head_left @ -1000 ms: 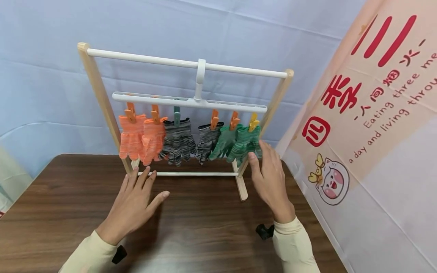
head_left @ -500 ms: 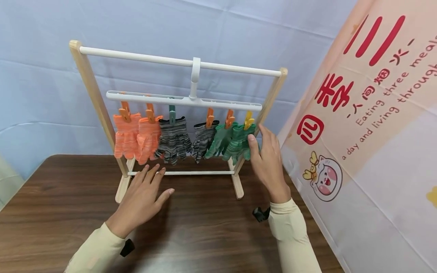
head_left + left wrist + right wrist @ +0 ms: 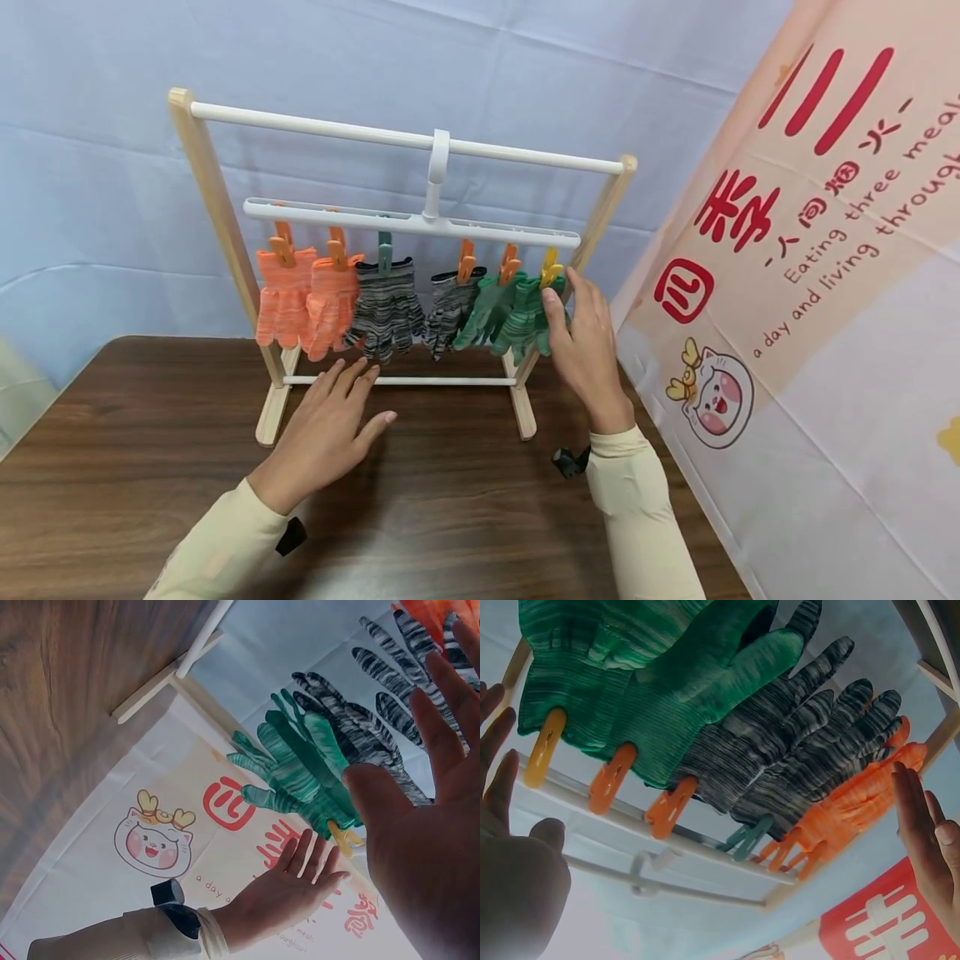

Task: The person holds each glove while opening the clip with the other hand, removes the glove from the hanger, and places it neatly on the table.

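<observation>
My right hand is raised beside the rightmost green glove, its thumb and fingers spread apart, close below the yellow clothespin. In the right wrist view nothing lies between its thumb and fingers. With fingers spread, my left hand hovers in front of the rack's lower bar, below the orange gloves. Dark grey striped gloves hang in the middle. Orange clothespins and a teal clothespin hold gloves under the white hanger.
The hanger hooks over the white top bar of a rack with wooden posts, standing on a brown wooden table. Pale blue cloth hangs behind. A printed banner rises along the right side.
My right hand has risen beside the green glove toward the yellow clothespin. My left hand has shifted to the right. The gloves stay hanging.
</observation>
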`<state>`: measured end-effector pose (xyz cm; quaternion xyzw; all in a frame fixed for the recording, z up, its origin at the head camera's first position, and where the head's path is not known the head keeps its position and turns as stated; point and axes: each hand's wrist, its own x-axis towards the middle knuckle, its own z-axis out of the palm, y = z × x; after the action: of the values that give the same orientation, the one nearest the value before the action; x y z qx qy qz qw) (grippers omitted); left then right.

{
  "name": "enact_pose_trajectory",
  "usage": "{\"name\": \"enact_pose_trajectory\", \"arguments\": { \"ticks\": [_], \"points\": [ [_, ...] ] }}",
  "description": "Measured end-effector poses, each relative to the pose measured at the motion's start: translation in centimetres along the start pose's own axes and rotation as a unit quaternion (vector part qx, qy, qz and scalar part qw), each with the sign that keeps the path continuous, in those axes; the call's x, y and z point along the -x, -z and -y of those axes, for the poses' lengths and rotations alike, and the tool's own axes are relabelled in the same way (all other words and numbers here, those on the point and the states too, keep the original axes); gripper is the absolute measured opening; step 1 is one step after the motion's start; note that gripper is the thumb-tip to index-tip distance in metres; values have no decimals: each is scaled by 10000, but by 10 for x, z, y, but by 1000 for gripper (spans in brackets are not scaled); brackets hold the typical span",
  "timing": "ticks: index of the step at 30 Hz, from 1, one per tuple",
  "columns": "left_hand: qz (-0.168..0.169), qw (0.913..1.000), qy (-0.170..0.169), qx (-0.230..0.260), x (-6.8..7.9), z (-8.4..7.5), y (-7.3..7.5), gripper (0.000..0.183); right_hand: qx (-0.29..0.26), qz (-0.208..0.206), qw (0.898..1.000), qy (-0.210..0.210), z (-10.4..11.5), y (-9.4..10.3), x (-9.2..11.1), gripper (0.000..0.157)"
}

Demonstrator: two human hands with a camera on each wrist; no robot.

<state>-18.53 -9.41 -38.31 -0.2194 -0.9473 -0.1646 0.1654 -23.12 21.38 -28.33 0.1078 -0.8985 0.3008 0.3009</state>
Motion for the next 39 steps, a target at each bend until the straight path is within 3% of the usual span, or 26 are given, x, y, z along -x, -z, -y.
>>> {"name": "enact_pose_trajectory", "arguments": {
  "ticks": [7,17,25,31,39],
  "points": [
    [180,9997,-139,20,-14,-14,0,69,-32,41,9999,-125,-1,-1,-3,58],
    [144,9983,-521,212,-43,-44,1,66,-163,-48,9997,-180,-1,1,-4,56],
    [-90,9950,-866,480,-76,-78,5,61,-419,-105,9990,-134,-2,3,-9,52],
    [-381,9929,-978,566,-106,-93,1,56,-655,-145,9977,-37,0,1,-14,51],
    [-777,9895,-740,965,-130,-108,-6,48,-891,-168,9958,-91,5,0,-18,46]
  ]
}}
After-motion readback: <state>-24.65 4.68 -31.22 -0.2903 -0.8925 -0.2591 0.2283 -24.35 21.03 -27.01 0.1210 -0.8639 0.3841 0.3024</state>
